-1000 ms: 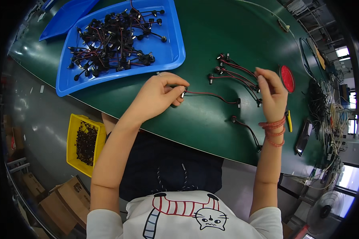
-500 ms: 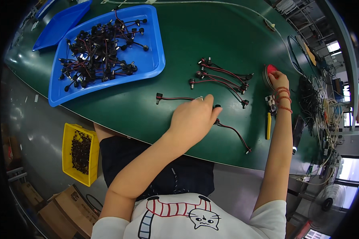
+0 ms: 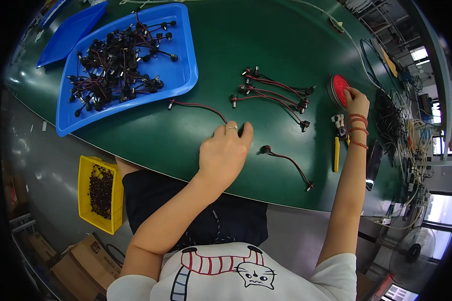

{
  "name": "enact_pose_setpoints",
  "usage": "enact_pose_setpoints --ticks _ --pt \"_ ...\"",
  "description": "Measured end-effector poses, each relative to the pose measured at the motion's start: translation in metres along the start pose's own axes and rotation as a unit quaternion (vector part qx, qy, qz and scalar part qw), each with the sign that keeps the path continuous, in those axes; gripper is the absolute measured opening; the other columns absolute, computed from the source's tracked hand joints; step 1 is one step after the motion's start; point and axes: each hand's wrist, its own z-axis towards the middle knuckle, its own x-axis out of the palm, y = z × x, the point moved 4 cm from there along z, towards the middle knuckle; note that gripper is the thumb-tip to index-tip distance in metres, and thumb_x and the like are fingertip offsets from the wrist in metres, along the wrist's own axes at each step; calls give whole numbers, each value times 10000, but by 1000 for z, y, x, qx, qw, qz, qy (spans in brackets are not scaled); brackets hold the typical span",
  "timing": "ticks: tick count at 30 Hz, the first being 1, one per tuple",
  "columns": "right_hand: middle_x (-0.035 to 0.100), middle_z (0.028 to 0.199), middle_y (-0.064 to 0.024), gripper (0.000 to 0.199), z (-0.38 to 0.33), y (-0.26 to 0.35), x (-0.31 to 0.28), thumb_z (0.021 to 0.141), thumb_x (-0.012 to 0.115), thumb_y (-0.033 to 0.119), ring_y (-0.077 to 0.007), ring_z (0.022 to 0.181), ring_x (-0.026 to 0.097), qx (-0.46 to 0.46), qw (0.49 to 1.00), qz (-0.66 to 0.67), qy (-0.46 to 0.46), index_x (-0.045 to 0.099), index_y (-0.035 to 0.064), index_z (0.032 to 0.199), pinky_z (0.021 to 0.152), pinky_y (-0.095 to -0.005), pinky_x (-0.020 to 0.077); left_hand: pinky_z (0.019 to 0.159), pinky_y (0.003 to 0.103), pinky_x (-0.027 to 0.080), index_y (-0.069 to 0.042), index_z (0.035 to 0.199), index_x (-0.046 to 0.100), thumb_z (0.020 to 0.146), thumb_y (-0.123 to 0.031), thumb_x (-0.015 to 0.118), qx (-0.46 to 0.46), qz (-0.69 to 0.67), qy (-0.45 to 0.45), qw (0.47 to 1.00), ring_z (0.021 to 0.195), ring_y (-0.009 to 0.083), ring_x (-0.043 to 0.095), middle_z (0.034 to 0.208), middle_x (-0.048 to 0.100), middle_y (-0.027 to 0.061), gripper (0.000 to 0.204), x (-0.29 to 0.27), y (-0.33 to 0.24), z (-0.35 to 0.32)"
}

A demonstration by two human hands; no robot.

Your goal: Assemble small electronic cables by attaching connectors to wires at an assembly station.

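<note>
Green and glossy, the table (image 3: 226, 45) spreads beneath the work, its smooth top catching pale reflections and its straight edge bent by the lens. Below it lies a grey floor (image 3: 50, 165) with a yellow bin (image 3: 117, 200) full of small dark pieces, and brown cardboard boxes (image 3: 80, 266) sit at the lower left. A fan (image 3: 413, 251) stands at the right, near bright windows (image 3: 442, 215), and a tangle of black cords (image 3: 389, 120) runs along that side of the table.

The cable in use is a short, thin one; its visible stretch of wire (image 3: 198, 105) is mostly red and gently curved. Its far end, a small dark plug (image 3: 171, 104) with a silvery tip, rests on the table just beside the blue tray. The near end disappears under the left hand (image 3: 222, 155), whose fingers are narrow around it, a bit of black showing by the thumb; the exact grip is hidden. A ring (image 3: 231, 127) circles one finger.

The right hand (image 3: 357, 104), with coral-red beaded bracelets (image 3: 358, 131) at its wrist, has its fingers drawn together at the rim of a round tin (image 3: 331, 93) with a bright red, rough-looking filling (image 3: 340, 85); I cannot tell whether they hold anything. Yellow-handled pliers (image 3: 336, 155) lie near that wrist.

Similar cables (image 3: 268, 92) lie side by side mid-table, with a single cable (image 3: 289, 159) nearer the edge. Many more heap up in the smooth blue plastic tray (image 3: 183, 70), round-cornered and shallow.
</note>
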Motion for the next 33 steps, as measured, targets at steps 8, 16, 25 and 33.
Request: enact_pose_setpoints --ticks 8,16,25,33 --pt "596 679 -112 205 -10 4 -13 711 577 213 -173 637 587 24 999 28 -24 601 57 841 597 -263 449 443 227 432 -50 857 536 670 -53 554 -30 -18 0 999 614 159 525 690 477 85 188 -12 13 -8" --pt "576 712 -32 207 -44 41 -36 781 519 169 -77 615 527 46 947 316 46 569 -5 883 567 -201 436 536 205 442 1 896 502 760 -71 499 -184 -504 131 833 605 132 523 759 547 96 154 -9 40 -5" --pt "561 768 -75 152 -119 172 -52 741 518 -8 -102 703 527 -91 850 476 206 561 -29 886 652 -207 435 571 218 460 19 972 494 804 -83 457 -241 -839 192 448 613 105 534 795 557 97 200 12 25 -5" --pt "565 733 -52 68 -146 191 -28 713 562 -9 -85 659 528 -4 818 536 209 547 -27 777 599 -177 414 654 238 491 29 1037 472 818 -62 419 -249 -831 182 462 703 146 576 819 556 111 242 15 25 -6"
